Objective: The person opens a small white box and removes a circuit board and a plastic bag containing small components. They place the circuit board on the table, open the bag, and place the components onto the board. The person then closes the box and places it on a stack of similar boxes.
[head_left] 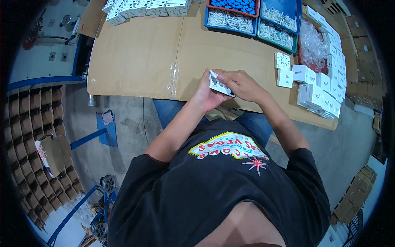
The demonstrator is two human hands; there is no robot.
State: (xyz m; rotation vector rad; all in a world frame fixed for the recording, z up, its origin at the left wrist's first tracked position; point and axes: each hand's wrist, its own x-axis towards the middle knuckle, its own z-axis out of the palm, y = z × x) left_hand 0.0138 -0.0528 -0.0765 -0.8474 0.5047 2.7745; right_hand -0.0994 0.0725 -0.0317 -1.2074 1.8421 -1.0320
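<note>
Near the front edge of the cardboard-covered table, I hold a small white box tilted between both hands. My left hand is closed around its left side and underside. The fingers of my right hand press on its upper right side, with the thumb lying over it. Small grey marks or pieces show on the side turned toward me; I cannot tell if they are printed or inside. My fingers hide part of the box.
Small white boxes are stacked along the table's right, beside a red tray with clear plastic bags. Trays at the back hold white pieces and blue pieces. More white boxes stand back left on the cardboard.
</note>
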